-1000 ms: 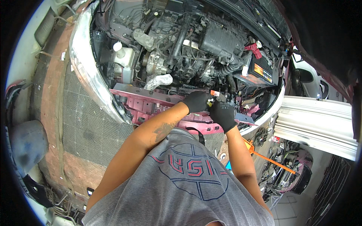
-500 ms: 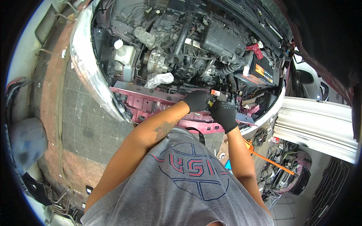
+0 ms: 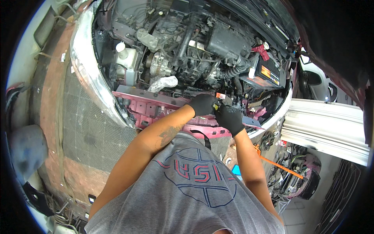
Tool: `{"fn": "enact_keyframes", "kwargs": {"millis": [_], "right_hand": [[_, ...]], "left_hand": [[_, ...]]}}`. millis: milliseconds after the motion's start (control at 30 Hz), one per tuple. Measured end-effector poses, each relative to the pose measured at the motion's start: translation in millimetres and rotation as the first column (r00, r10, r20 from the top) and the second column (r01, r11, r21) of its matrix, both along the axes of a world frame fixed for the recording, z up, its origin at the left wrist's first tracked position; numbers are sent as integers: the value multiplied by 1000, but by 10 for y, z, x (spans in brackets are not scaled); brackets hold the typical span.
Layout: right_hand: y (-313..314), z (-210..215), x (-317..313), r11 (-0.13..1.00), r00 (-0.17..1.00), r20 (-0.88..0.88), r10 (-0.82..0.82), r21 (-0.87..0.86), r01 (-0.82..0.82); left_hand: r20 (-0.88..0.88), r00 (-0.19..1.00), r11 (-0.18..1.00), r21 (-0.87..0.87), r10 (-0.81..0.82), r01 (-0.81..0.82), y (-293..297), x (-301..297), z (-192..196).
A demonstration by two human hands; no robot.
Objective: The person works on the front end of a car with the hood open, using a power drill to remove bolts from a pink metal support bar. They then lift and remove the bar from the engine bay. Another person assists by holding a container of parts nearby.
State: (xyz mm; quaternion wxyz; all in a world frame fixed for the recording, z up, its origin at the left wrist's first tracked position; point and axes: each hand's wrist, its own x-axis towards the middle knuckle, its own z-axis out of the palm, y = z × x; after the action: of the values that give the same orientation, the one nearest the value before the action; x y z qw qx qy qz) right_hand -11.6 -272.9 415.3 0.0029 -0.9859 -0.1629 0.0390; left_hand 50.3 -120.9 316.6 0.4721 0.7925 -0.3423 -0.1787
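Note:
Both my hands wear black gloves and meet at the front of an open engine bay, over the pink-red front crossmember (image 3: 146, 113). My left hand (image 3: 203, 105) has its fingers curled inward. Close against it, my right hand (image 3: 229, 118) is closed too, knuckles up. A small yellow piece (image 3: 216, 106) shows between the fingertips; what it belongs to is hidden by the gloves. Just beyond the fingers sits a small orange-and-white label (image 3: 221, 95). A silvery wrapped pipe (image 3: 163, 83) lies left of my hands.
Past my hands are the alternator (image 3: 160, 64), a black airbox (image 3: 229, 39) and a ribbed intake hose (image 3: 237, 71). The battery (image 3: 269, 72) is at the right, a white reservoir (image 3: 126, 56) at the left. An orange bar (image 3: 282, 167) and piled parts lie on the right-hand floor.
The whole view has shifted slightly. My hands stay together at the same spot, with only a slight change in the fingers.

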Motion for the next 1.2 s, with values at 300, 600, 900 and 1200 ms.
{"fn": "enact_keyframes", "kwargs": {"millis": [300,600,900,1200], "right_hand": [[16,-86,-54,978,988,11,-156,-135,156],[-153,-238,-85,972,983,-87,-164,-184,146],[-91,-206,-31,959,957,-120,-264,-134,248],[-115,-142,-6,971,971,-68,-231,-78,226]], "left_hand": [[16,1000,1000,-17,-9,9,-27,4,-62],[21,1000,1000,4,-20,20,-61,10,-110],[-32,999,986,-165,-12,6,18,39,-79],[-213,977,993,-115,-17,-7,126,90,-81]]}}
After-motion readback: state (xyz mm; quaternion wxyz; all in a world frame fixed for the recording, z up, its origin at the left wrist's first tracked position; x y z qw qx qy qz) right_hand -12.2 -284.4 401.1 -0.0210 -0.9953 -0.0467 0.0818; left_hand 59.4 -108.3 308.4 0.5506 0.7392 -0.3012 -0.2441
